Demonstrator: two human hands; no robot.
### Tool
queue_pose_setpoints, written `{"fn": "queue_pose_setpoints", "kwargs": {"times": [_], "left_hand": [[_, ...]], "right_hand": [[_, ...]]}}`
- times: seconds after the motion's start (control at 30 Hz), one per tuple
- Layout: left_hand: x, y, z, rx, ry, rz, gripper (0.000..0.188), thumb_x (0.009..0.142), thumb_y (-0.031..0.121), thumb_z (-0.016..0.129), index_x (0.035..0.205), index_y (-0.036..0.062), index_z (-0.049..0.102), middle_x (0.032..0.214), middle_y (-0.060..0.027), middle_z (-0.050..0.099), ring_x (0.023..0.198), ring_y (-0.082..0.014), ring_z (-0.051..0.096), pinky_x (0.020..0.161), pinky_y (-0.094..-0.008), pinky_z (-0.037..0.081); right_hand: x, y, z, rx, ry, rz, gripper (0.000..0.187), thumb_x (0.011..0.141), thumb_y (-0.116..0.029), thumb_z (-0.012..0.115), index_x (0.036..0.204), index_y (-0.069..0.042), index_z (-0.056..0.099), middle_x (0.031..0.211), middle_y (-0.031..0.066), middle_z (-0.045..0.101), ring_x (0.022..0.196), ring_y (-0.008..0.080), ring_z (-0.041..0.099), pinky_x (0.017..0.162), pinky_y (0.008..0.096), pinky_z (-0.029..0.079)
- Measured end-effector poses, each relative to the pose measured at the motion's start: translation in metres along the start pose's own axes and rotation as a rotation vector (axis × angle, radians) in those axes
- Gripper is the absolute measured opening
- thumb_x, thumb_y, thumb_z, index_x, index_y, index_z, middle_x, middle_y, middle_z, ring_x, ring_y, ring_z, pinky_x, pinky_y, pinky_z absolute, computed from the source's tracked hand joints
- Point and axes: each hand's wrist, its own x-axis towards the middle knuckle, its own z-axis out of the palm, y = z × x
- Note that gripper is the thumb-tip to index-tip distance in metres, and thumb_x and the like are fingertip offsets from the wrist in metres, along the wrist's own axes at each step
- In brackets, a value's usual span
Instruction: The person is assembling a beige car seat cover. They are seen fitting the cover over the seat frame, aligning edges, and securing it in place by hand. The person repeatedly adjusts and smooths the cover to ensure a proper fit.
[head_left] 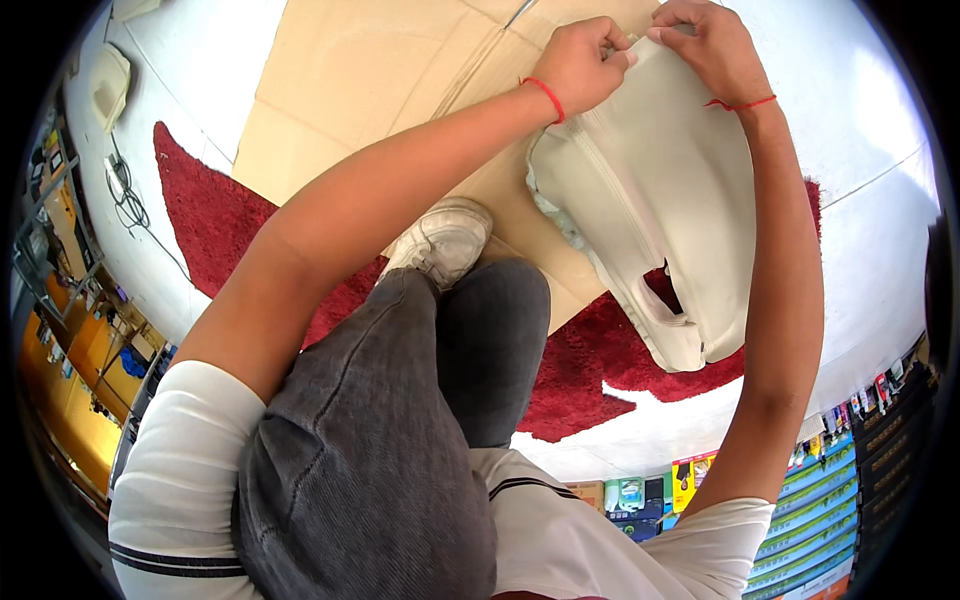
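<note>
A beige upholstery cover (pixel 680 180), shaped like a seat cover, lies in front of me to the right. A stitched seam runs along it, a dark slot (pixel 662 288) opens near its closest end, and pale, ragged lining shows along its left edge. My left hand (pixel 582 66) is closed in a pinch at the far edge of the cover. Beside it, my right hand (pixel 712 46) pinches the same edge with bent fingers, a small gap away. Both wrists wear red cords. Whatever finer piece may be between the fingertips is too small to make out.
Flattened cardboard (pixel 370 90) lies under the cover, over a dark red rug (pixel 205 195) on a white floor. A cable (pixel 128 200) and a beige shell-like piece (pixel 110 88) are at far left. Shelves (pixel 75 340) stand left; boxed goods (pixel 810 510) sit at lower right. My shoe (pixel 448 240) touches the cardboard.
</note>
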Motion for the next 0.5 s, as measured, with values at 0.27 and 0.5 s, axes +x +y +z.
{"fn": "queue_pose_setpoints", "kwargs": {"times": [0.27,0.5], "left_hand": [[0.003,-0.01,0.014,0.086,0.201,0.053,0.022,0.087,0.014,0.073,0.104,0.0002,0.068,0.083,-0.0104,0.071,0.074,-0.0191,0.067,0.071,-0.0337,0.055],[0.015,-0.018,0.004,-0.106,-0.014,0.035,0.031,0.088,0.015,0.071,0.115,0.0009,0.067,0.086,-0.0125,0.071,0.078,-0.0213,0.067,0.074,-0.0367,0.055]], "right_hand": [[-0.001,0.003,0.016,-0.084,0.054,-0.084,0.011,0.077,-0.006,0.078,0.08,0.0,0.069,0.086,0.0154,0.067,0.081,0.0346,0.067,0.074,0.0415,0.054],[-0.004,-0.003,0.014,-0.128,0.032,-0.077,0.011,0.078,-0.007,0.077,0.081,0.001,0.069,0.091,0.0175,0.066,0.083,0.0365,0.065,0.076,0.0422,0.053]]}}
